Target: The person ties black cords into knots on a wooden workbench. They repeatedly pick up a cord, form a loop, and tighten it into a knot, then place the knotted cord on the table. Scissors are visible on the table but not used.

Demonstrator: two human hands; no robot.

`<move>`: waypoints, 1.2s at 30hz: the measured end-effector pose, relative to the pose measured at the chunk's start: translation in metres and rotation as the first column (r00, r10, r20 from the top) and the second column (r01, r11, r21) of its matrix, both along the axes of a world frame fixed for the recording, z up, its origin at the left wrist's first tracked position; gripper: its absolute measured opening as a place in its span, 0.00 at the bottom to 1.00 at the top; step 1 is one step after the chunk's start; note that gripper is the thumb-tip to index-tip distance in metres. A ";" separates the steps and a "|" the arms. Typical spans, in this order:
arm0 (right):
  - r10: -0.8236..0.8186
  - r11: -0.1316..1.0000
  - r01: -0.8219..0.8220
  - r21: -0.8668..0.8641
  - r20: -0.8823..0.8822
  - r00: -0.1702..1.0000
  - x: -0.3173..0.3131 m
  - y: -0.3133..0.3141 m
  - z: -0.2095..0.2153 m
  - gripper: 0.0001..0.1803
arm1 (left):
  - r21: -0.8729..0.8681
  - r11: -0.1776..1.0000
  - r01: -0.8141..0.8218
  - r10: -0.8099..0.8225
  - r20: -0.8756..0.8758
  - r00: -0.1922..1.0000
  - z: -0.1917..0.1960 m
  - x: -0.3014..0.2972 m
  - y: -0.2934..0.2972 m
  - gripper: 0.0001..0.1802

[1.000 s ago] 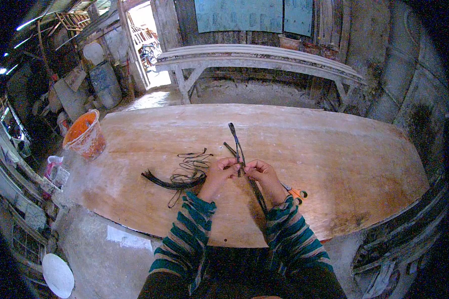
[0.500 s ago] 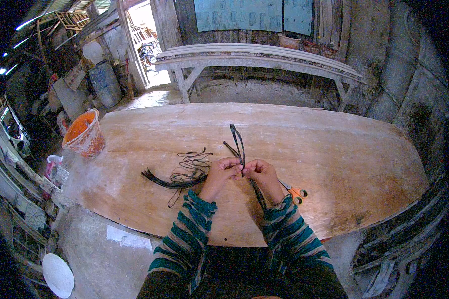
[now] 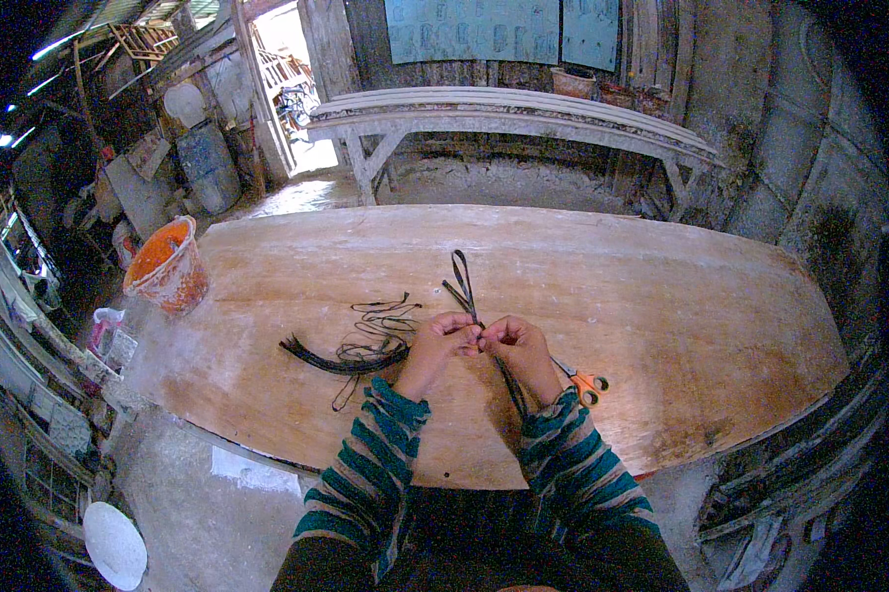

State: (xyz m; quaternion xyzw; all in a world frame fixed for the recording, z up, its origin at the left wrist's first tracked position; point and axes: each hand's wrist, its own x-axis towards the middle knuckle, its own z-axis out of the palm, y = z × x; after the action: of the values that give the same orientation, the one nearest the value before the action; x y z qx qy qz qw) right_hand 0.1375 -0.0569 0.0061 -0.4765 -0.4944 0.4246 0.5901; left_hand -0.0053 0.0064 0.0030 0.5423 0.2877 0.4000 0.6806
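My left hand (image 3: 444, 340) and my right hand (image 3: 519, 347) meet over the middle of the wooden table, fingertips pinched close together on a black cord (image 3: 467, 286). The cord rises in a narrow loop beyond my fingers, with a short end beside it. Its lower part runs down under my right hand toward the wrist. What exactly lies between the fingertips is too small to make out. Left of my left wrist lies a bundle of black cords (image 3: 341, 366), with thin dark string (image 3: 377, 326) in loose loops behind it. Orange-handled scissors (image 3: 584, 385) rest just right of my right hand.
The plywood tabletop (image 3: 681, 335) spreads wide around my hands. An orange bucket (image 3: 168, 266), crusted with white, stands at its left edge. A long bench (image 3: 523, 116) bears pale lengths along the back wall. A white round lid or disc (image 3: 116, 546) is low at the left.
The cord's loop has dipped slightly and leans a little more to the left. My right fingers have shifted slightly; both hands stay on the cord.
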 end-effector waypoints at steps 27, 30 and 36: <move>-0.210 0.965 0.212 0.155 -0.027 0.977 -0.009 0.005 -0.007 0.04 | -0.084 0.996 0.030 -0.021 0.112 0.993 -0.001 0.001 -0.001 0.07; -0.168 0.983 0.181 0.039 -0.226 0.960 -0.006 0.001 0.001 0.04 | -0.043 0.997 0.061 -0.057 0.081 0.995 -0.005 0.004 0.001 0.07; -0.077 0.997 0.078 -0.008 -0.258 0.963 -0.006 -0.004 0.009 0.06 | -0.013 0.999 0.046 -0.044 0.126 0.991 -0.011 0.006 0.001 0.08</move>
State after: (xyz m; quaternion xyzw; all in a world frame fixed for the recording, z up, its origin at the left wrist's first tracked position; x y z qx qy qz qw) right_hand 0.1314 -0.0608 0.0150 -0.4354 -0.3947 0.4591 0.6663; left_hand 0.0005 0.0078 -0.0077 0.5169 0.2350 0.4154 0.7106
